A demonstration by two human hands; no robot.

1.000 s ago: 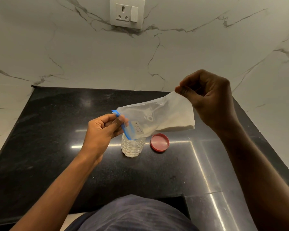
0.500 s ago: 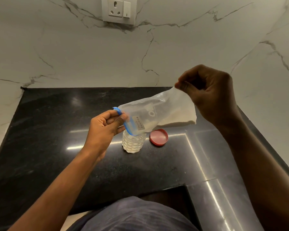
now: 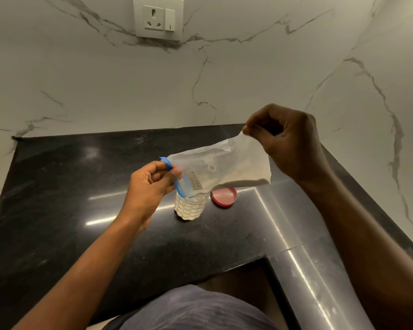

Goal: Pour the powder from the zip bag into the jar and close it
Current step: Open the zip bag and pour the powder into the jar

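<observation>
Left hand (image 3: 153, 184) pinches the blue zip edge (image 3: 175, 181) of the zip bag (image 3: 221, 167), thumb and fingers closed together on the strip at the bag's mouth. Mouth end is the low end; it sits directly over the open top of the jar (image 3: 190, 207), just right of and below the left hand's fingertips. Whether the zip edge touches the jar rim: cannot tell. Jar is clear, with a scale-like moulded pattern, upright on the black counter (image 3: 57, 198), and holds pale powder; exact fill level is hard to read through the pattern. Bag is translucent and slopes upward from the left hand toward the right hand. A small handwritten label (image 3: 196, 180) lies on the bag near the mouth; the writing is too small to read with confidence. White powder (image 3: 246, 172) is bunched in the bag's lower fold, between the two hands, nearer the right one. Red lid (image 3: 224, 196) lies flat on the counter, inner side up, just right of the jar and apart from it, below the sagging bag. Right hand (image 3: 289, 144) is held higher than the left, thumb and forefinger clamped on the bag's closed bottom corner, remaining fingers curled in. Wall socket (image 3: 158, 18) is mounted on the marble wall, well above both hands.
</observation>
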